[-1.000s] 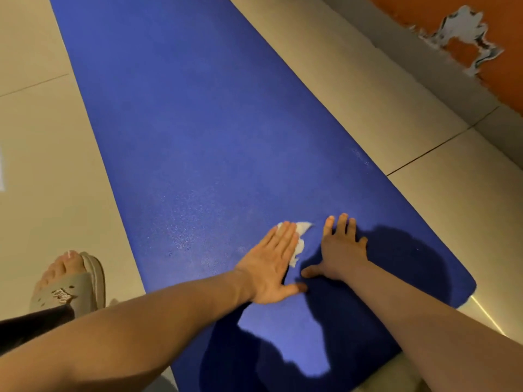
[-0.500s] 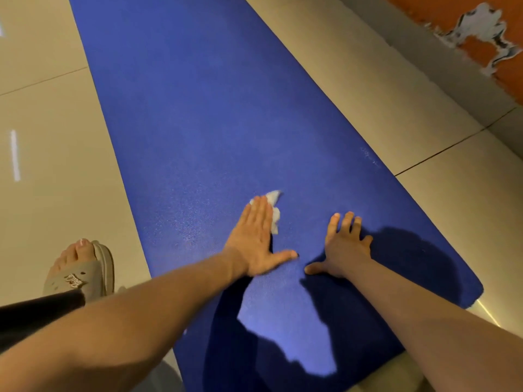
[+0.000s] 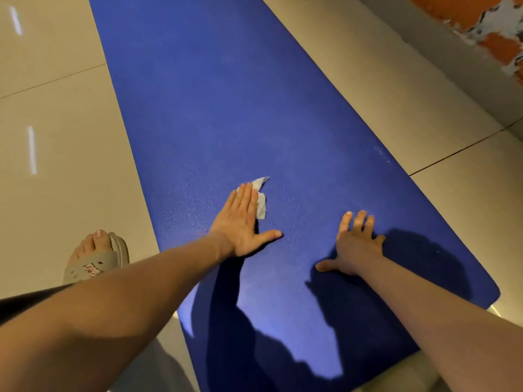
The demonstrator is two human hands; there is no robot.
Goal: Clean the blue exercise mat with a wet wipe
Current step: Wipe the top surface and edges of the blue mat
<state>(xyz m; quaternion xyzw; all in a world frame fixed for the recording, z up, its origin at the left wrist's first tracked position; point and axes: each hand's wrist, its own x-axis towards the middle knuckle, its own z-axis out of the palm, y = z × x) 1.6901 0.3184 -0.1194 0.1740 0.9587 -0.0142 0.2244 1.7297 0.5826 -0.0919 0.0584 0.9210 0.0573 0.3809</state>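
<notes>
Both hands down on exercise mat (image 3: pixel 226 108), mid-frame.
At centre, left hand (image 3: pixel 240 222) flat over wet wipe (image 3: pixel 261 205), with the wipe poking out beyond fingertips and to their right; lower right of it, apart, right hand (image 3: pixel 356 247) pressed on the mat. Lower left, on floor (image 3: pixel 56 137) beside the mat's edge, sandalled foot (image 3: pixel 96 258). Upper right, wall (image 3: pixel 481 38).

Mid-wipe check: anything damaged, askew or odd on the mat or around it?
Paint has flaked off the orange wall at top right, leaving pale ragged patches. The mat lies flat, with faint whitish scuffs near its right edge. The wet wipe is bunched, poking out past the left hand.
</notes>
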